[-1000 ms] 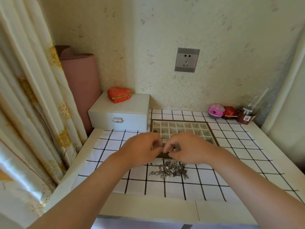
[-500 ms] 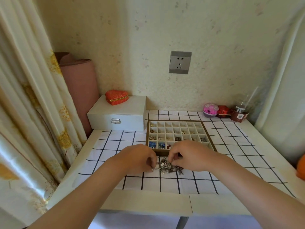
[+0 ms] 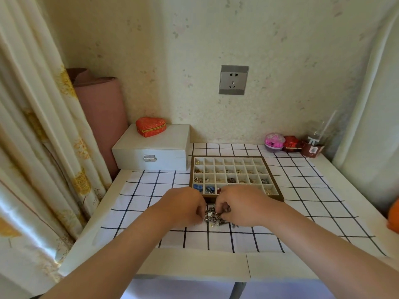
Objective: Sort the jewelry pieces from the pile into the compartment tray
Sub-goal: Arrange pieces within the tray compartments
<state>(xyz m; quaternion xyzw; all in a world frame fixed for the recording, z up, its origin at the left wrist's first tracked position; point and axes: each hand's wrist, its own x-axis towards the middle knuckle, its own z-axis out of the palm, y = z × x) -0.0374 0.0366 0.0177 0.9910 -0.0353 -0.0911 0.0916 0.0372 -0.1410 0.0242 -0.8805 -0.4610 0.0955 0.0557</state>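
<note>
Left hand (image 3: 183, 209): low centre of the frame, back up, fingers curled down with the tips against the left edge of the jewelry pile (image 3: 213, 215). From here I cannot tell whether they have closed on a piece.
Right hand (image 3: 241, 207): just right of centre, knuckles up, thumb and fingers bent in and pinching at the top of the pile.
Jewelry pile: a small tangle of silvery chains and bits, lying on the tablecloth (image 3: 151, 190) between the two hands, touching both, just below the near rim of the compartment tray (image 3: 191, 175).
Compartment tray: brown frame with pale square cells, centre of the frame, flat on the cloth. Many cells hold small gold and silver pieces, and the nearest row shows blue pieces (image 3: 197, 187) at its left end. Both hands hide part of the near rim.
Tablecloth: white with dark grid lines, spread over the pale table (image 3: 194, 262).
White box (image 3: 151, 147): left of the tray, against the wall, metal clasp on its front, with a red heart-shaped box (image 3: 150, 126) on its lid.
Far right corner: a pink ball (image 3: 274, 142), a red box (image 3: 291, 143) and a clear cup with a straw (image 3: 314, 143), side by side.
Wall: a grey socket (image 3: 233, 79) above the tray.
Left side: a flowered curtain (image 3: 32, 126), with a pink roll (image 3: 101, 108) standing behind it.
Right edge: something orange (image 3: 394, 216), cut off by the frame.
</note>
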